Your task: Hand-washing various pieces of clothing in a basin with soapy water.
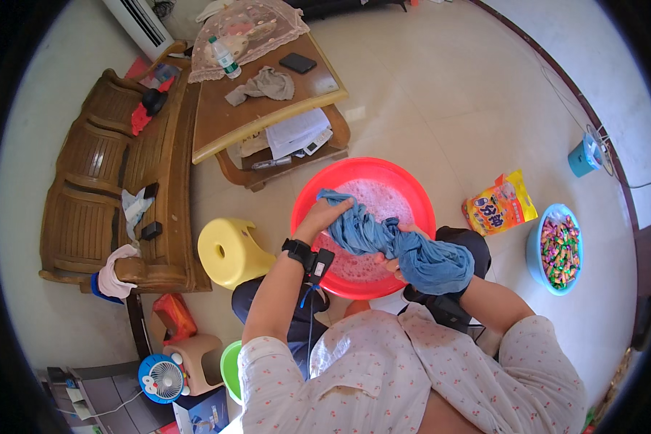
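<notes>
A twisted blue cloth stretches between my two hands above a red plastic basin of sudsy water. My left hand grips the cloth near its upper left end. My right hand is closed around its middle, partly hidden by the fabric; the bunched right end of the cloth lies over my right wrist and forearm. A black strap with a small device sits on my left wrist.
A yellow stool stands left of the basin. Right of it are a detergent bag and a light blue tub of wrapped candies. A wooden table stands beyond, a wooden bench at left, a green basin lower left.
</notes>
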Demonstrator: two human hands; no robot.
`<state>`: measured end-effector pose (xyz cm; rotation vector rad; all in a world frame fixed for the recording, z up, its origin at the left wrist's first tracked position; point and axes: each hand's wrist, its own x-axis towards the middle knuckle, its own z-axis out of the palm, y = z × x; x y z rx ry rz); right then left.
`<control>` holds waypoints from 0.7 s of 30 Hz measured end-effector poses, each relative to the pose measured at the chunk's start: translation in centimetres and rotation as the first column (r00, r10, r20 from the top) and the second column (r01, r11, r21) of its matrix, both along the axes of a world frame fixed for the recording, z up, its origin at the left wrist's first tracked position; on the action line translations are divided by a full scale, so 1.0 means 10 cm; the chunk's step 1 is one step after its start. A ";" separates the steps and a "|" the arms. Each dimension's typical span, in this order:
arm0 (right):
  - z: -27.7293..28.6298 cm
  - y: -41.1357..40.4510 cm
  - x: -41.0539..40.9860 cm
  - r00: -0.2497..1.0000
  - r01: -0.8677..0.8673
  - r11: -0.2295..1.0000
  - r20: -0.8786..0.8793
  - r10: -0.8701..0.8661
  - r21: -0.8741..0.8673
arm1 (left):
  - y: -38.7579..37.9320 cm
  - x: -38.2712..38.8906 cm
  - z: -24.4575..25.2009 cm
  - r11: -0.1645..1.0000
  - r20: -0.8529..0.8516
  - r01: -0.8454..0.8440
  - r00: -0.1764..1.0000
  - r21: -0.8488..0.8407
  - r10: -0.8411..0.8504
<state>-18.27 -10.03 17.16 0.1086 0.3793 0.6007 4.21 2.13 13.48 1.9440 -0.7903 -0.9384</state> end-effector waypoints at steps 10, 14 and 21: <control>-0.01 0.22 -0.12 0.979 -0.052 0.936 0.201 -0.020 0.348 | 0.06 -0.01 -0.15 0.988 0.557 0.058 0.830 -0.141 0.031; 0.29 0.31 -0.07 0.949 0.211 0.881 0.128 -0.288 0.423 | 0.16 -0.08 -0.07 0.941 -0.662 -0.037 0.720 -0.336 -0.208; 0.10 0.22 0.20 0.820 0.341 0.697 0.163 -0.549 0.632 | 0.02 -0.76 -0.03 0.618 -0.805 -0.565 0.559 -0.546 -0.200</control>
